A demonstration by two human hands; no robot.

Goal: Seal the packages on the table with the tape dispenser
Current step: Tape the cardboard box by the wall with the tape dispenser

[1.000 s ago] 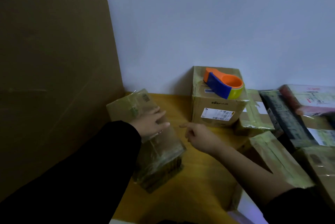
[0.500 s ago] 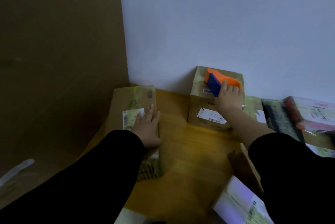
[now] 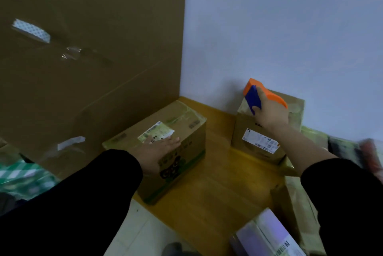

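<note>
- Left: a tall cardboard sheet [image 3: 93,59] stands on edge beside the white wall [image 3: 279,27], closing off the corner of the wooden table [image 3: 217,189].
- Centre: the left hand [image 3: 157,148] lies flat, fingers straight, on the labelled carton [image 3: 180,117], as half a second earlier.
- Right: the right hand [image 3: 269,114] grips the orange-and-blue tape dispenser [image 3: 252,96] over the top of the smaller carton [image 3: 259,152]. Its long axis runs upper-left to lower-right, with the orange nose raised towards the wall. Earlier it lay flatter on that carton.

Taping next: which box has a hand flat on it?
The green-printed box, under the left hand; over the back box the right hand grips the tape dispenser.
</note>
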